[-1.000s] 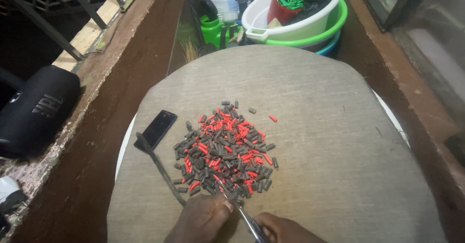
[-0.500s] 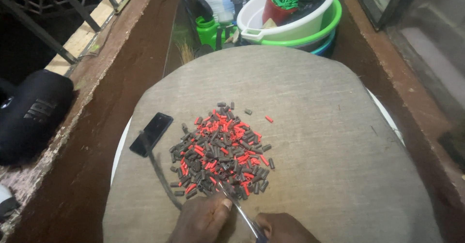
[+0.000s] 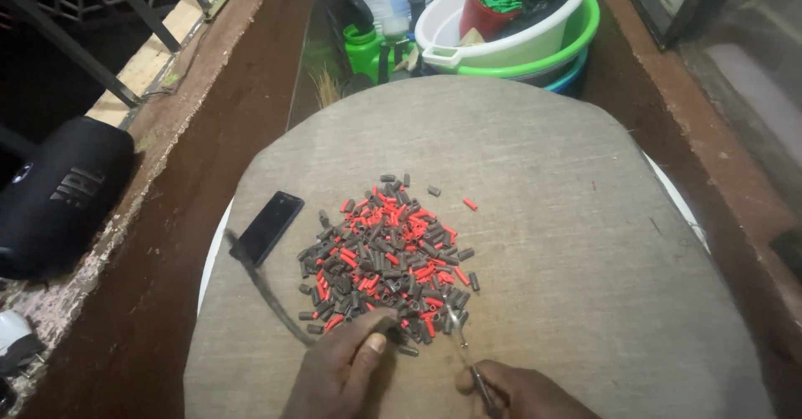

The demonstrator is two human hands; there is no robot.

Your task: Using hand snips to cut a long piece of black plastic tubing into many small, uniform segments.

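Observation:
A heap of short red and dark grey tube pieces (image 3: pixel 384 252) lies on a round cloth-covered table (image 3: pixel 543 218). My left hand (image 3: pixel 338 369) is at the heap's near edge, pinching the end of a long dark strand (image 3: pixel 263 289) that curves away to the left. My right hand (image 3: pixel 514 390) grips a thin metal tool (image 3: pixel 462 345) whose tip points into the near side of the heap.
A black phone (image 3: pixel 267 227) lies left of the heap. Stacked white and green basins (image 3: pixel 518 39) with a red cup of green pieces stand beyond the table, beside a green bottle (image 3: pixel 368 47). A black cylindrical speaker (image 3: pixel 58 193) rests on the left ledge.
The view has shifted slightly; both hands stay at the heap's near edge. My left hand's fingers have closed nearer the heap on the strand.

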